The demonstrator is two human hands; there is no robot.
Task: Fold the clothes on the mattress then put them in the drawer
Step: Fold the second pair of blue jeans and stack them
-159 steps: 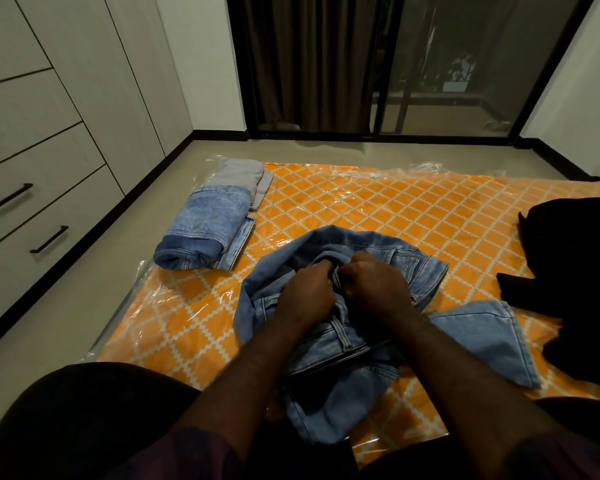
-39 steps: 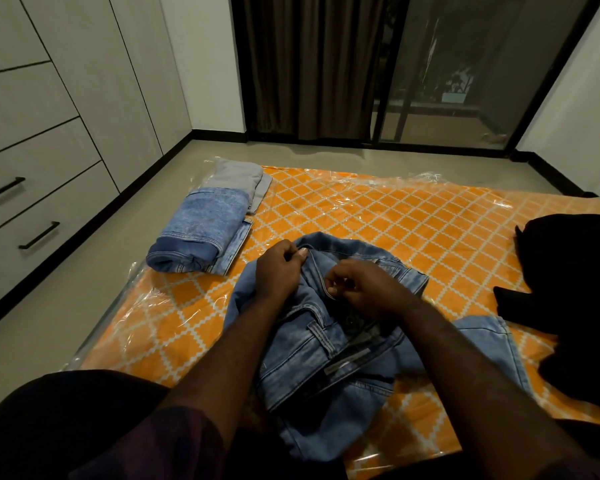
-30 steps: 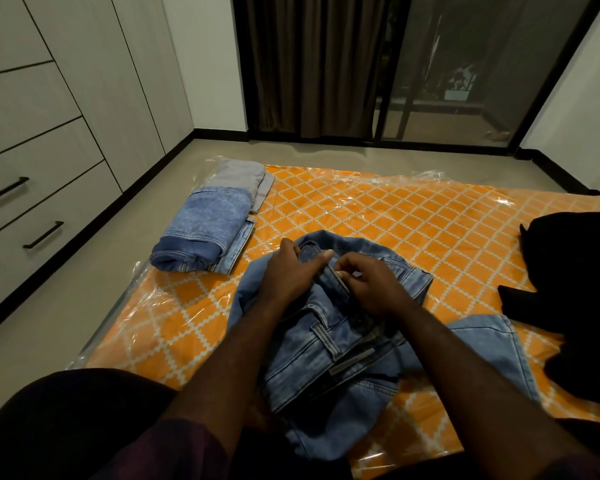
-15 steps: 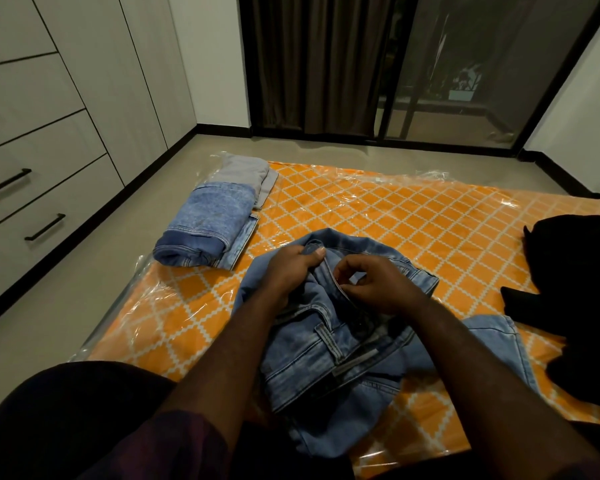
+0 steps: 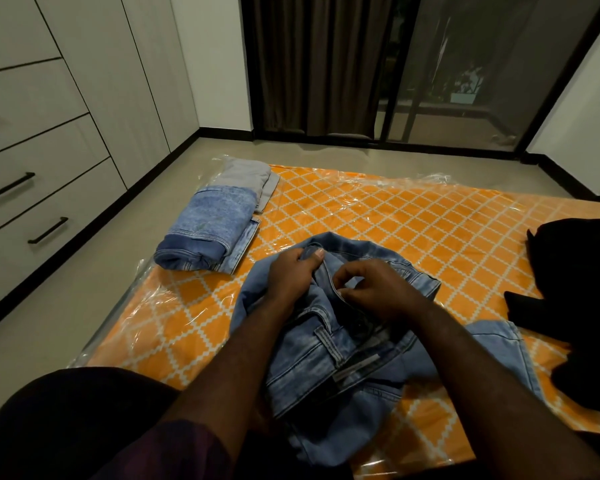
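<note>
Lying on floor, mattress (image 5: pixel 378 220): one, orange lattice print, under clear plastic.
Drawers (image 5: pixel 42 202): three dark handles counted, along left wall.
Black clothing (image 5: pixel 575 265): one heap, mattress's right edge.
Jeans (image 5: pixel 326 358): one pair, unfolded, rumpled at mattress's near middle.
Folded pile (image 5: pixel 219 216): two pieces plainly seen, blue denim before grey, mattress's far left corner.
Hands: two; left hand (image 5: pixel 290 275) grips jeans waistband, right hand (image 5: pixel 374 289) pinches its edge.

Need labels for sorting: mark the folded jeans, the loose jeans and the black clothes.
folded jeans (image 5: pixel 212 225), head view, top face
loose jeans (image 5: pixel 305 346), head view, waistband
black clothes (image 5: pixel 575 268), head view, heap's middle
</note>
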